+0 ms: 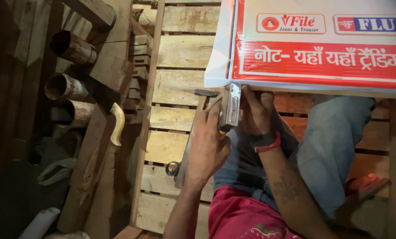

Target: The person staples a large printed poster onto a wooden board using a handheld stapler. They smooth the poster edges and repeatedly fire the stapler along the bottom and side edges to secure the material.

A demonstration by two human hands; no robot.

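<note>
A silver staple gun (pixel 230 105) is pressed upright against the lower left corner of a white and red printed banner (pixel 317 44). My left hand (pixel 207 144) wraps the gun's lower part from the left, where a bit of yellow shows. My right hand (pixel 256 111), with a red thread at the wrist, grips the banner's lower edge just right of the gun. A hammer (pixel 205 93) lies on the slats beside the corner, its handle running down under my left hand.
I sit on a wooden slatted platform (pixel 180 84), legs in blue jeans under the banner. Left of it stand timber posts, several hollow pipes (pixel 69 46) and a curved pale handle (pixel 118 124). A small dark ring-shaped object (pixel 171 168) lies near my left wrist.
</note>
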